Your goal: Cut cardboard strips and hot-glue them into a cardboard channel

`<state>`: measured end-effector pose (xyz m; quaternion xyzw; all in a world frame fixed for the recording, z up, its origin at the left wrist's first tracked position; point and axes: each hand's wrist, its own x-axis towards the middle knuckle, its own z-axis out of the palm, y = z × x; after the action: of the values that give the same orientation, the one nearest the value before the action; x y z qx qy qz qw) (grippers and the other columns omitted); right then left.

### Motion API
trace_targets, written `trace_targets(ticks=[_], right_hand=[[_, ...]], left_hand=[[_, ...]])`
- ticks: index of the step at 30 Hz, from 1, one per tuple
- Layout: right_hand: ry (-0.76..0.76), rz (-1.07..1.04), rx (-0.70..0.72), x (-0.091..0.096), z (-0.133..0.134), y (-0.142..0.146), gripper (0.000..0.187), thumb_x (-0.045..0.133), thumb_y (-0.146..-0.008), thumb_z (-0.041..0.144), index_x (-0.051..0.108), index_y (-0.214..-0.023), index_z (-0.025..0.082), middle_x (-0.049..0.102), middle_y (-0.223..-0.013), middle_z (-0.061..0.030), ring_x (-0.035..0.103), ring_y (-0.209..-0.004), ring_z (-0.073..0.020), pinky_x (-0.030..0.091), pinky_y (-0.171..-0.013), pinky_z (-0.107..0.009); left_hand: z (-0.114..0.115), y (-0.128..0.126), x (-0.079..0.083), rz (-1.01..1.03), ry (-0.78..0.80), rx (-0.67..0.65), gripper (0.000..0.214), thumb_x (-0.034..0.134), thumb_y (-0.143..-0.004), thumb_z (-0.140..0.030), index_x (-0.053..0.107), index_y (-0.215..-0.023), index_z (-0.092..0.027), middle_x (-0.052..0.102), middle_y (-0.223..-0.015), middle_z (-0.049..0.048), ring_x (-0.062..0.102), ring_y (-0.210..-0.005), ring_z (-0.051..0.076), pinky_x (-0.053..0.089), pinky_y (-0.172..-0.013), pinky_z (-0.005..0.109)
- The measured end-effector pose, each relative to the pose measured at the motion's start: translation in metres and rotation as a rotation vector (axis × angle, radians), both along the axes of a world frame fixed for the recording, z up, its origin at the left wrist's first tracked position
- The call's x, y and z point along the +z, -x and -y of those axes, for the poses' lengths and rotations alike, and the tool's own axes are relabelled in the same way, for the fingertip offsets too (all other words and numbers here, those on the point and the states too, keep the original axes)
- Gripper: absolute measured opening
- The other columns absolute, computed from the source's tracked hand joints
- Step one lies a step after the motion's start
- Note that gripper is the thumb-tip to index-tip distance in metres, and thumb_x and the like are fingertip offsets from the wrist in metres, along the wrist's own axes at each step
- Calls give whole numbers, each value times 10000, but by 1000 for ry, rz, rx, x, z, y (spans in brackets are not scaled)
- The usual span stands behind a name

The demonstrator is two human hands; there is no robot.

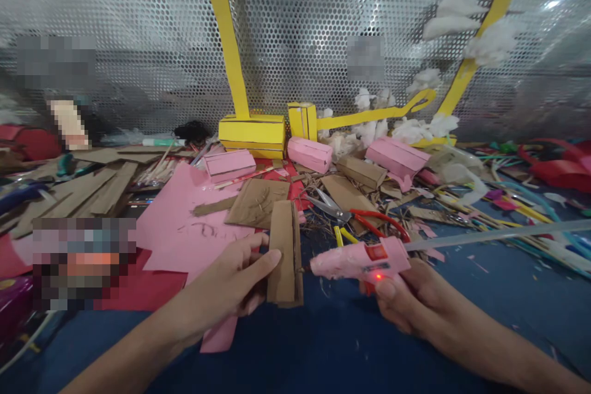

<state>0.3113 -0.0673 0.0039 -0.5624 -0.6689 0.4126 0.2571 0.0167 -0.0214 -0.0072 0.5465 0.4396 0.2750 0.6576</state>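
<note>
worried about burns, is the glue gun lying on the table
No, the right hand grips the pink glue gun, its nozzle at the cardboard piece held by the left hand.

Right of cardboard (284,252), perhaps touching, lies glue gun (357,260).

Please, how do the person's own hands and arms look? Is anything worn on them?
Both are bare. The left hand and right hand have no gloves, and I see no rings. The left forearm and right forearm show no sleeve, watch or bracelet in view.
</note>
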Motion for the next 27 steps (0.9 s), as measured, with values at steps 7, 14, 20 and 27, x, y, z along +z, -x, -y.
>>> trace_targets(ticks=[7, 14, 20, 27], right_hand=[[6, 3, 49, -10, -3, -6, 542, 446, -962, 731, 531, -828, 213, 509, -655, 26, 434, -564, -122, 398, -502, -258], [18, 56, 69, -16, -4, -9, 556, 385, -978, 743, 515, -845, 219, 505, -675, 23, 464, -599, -135, 412, -545, -276], [18, 74, 55, -16, -3, -8, 533, 408, -975, 731, 515, -858, 223, 520, -680, 20, 466, -597, -139, 407, -530, -274], [-24, 88, 96, -17, -6, -9, 498, 439, -986, 684, 549, -832, 224, 529, -655, 15, 461, -560, -136, 392, -496, -264]], left_hand=[[0, -1, 1, -17, -3, -9, 411, 547, -984, -582, 537, -1073, -180, 544, -661, -62, 336, -398, 35, 196, -370, 166], [1, -2, 1, -6, -14, -19, 365, 529, -1006, -552, 519, -1045, -189, 509, -654, -81, 326, -408, 35, 185, -381, 174], [1, -2, 0, -43, -27, -5, 384, 527, -992, -577, 481, -934, -200, 516, -647, -79, 324, -397, 31, 172, -377, 178], [1, -3, -4, -57, -34, -9, 362, 522, -1000, -559, 459, -935, -209, 506, -651, -88, 326, -394, 28, 194, -373, 172]])
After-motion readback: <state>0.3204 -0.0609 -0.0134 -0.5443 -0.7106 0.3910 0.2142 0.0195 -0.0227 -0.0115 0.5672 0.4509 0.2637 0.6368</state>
